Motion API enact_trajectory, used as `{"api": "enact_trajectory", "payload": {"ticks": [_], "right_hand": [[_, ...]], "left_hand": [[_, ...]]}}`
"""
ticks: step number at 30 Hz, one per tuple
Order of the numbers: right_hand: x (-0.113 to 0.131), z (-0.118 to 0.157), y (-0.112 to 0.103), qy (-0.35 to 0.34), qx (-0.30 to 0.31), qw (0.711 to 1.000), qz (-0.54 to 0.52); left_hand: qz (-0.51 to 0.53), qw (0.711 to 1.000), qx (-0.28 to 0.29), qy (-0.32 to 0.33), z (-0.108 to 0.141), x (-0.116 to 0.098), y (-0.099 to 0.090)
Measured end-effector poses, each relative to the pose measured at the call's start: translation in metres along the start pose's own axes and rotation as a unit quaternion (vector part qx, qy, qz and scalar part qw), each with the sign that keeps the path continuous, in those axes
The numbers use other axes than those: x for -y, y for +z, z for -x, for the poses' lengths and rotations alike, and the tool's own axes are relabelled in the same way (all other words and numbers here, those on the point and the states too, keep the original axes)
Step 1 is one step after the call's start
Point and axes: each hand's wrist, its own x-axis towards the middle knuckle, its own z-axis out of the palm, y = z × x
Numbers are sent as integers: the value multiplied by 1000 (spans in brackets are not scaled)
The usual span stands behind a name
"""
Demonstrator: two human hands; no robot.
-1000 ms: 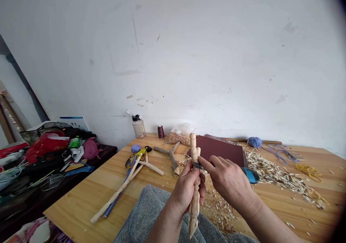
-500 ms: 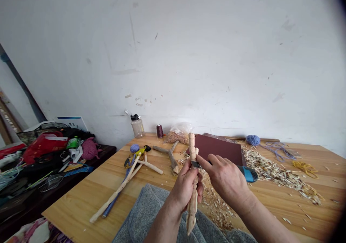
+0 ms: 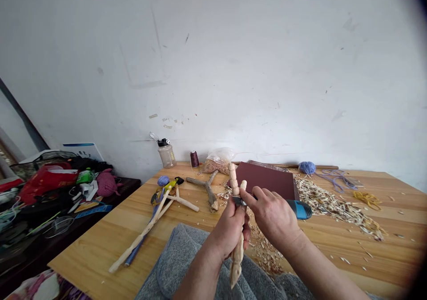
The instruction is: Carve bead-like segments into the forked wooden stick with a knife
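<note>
A pale, peeled wooden stick with carved notches stands nearly upright over the grey cloth, its pointed end low and a short side branch near the top. My left hand is wrapped round its middle. In my right hand is a knife with a blue and black handle; the handle's end sticks out to the right. The blade lies across the stick just above my left thumb, near the fork. My right index finger reaches to the blade's back.
Grey cloth covers the near edge. Behind are a forked branch, a dark red board, a bottle and a thread spool. Wood shavings spread right; peeled forked sticks lie left. Clutter fills a dark side table.
The view has shifted slightly, so the table things sit a little further left. The stick has turned a little, with its side branch standing further from the main stem. Both hands keep their grip.
</note>
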Motion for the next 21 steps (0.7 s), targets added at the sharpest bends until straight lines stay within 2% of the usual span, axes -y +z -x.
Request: {"api": "enact_trajectory", "payload": {"ticks": [3, 6, 8, 10, 11, 13, 15, 17, 19, 21], "right_hand": [[0, 0, 0, 4, -3, 1000, -4], [-6, -2, 1, -6, -11, 999, -50], [-15, -3, 4, -25, -10, 990, -139], [-26, -4, 11, -41, -3, 961, -272], [-31, -4, 15, -22, -13, 944, -328], [-40, -5, 22, 57, -6, 927, -370], [-45, -5, 25, 106, 1, 929, -354], [-44, -5, 23, 118, 8, 929, -350], [-40, -5, 16, 100, -9, 926, -365], [-33, -5, 6, 53, -47, 918, -390]], "left_hand": [[-14, 1000, 4, -8, 0, 2, 3], [18, 1000, 15, 4, 0, 2, 6], [69, 997, 43, 17, -1, 1, 5], [121, 989, 76, 29, -2, 0, 2], [140, 986, 87, 34, -2, -1, 0], [153, 983, 96, 43, -3, -3, -3], [145, 984, 85, 51, -3, -5, -5], [134, 988, 57, 56, -4, -6, -5], [125, 990, 29, 60, -5, -7, -4], [115, 992, -3, 60, -5, -7, -4]]}}
